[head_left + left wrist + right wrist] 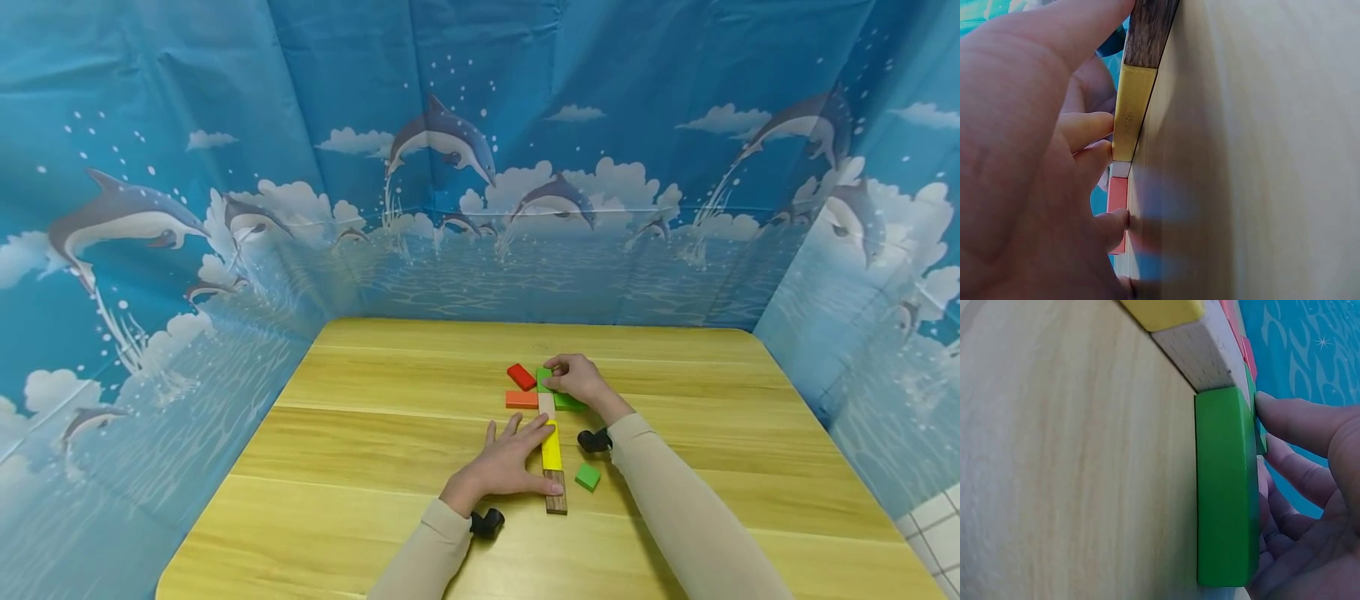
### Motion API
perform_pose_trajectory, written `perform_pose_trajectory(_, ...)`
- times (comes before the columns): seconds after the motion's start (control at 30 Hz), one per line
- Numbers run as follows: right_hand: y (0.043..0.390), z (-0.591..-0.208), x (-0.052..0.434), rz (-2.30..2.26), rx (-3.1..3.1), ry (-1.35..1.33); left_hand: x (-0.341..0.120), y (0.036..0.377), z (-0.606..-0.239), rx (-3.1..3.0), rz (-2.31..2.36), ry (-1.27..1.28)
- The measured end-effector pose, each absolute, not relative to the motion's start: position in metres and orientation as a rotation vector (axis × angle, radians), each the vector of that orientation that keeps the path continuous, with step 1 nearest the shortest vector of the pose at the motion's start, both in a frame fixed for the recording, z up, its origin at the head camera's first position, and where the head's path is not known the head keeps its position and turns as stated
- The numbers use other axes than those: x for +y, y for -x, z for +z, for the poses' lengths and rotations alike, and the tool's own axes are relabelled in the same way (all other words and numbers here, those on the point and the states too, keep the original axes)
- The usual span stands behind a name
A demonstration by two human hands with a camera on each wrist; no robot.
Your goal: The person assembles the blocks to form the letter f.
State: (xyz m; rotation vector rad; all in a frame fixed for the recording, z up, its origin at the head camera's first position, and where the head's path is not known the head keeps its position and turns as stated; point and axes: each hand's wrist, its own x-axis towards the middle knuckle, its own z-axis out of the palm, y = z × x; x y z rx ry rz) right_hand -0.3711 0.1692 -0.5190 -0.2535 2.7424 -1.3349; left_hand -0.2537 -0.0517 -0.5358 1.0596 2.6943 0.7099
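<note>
A line of flat blocks runs away from me on the wooden table (390,433): dark brown (556,502), yellow (551,450), then pale wood (547,405). My left hand (528,450) lies flat beside the line, its straight fingers (1088,128) touching the yellow block (1132,106) and its thumb by the brown block (1150,31). My right hand (561,382) curls over a small green block (542,379) at the far end, just above a long green block (1225,487) that butts against the pale block (1204,353). An orange block (521,399) lies left of the pale one.
A red block (521,376) lies at an angle beyond the orange one. A small green cube (587,477) sits right of the line, near my right forearm. Blue dolphin-print sheets (450,167) wall in the table on three sides.
</note>
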Motion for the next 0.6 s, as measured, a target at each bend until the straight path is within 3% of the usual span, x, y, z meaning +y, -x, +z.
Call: perform_pose_trajectory(0.6, 0.369, -0.509, 0.184, -1.366, 2.695, 0.294, -0.047, 0.252, -0.533, 2.667, 0.733, -1.043)
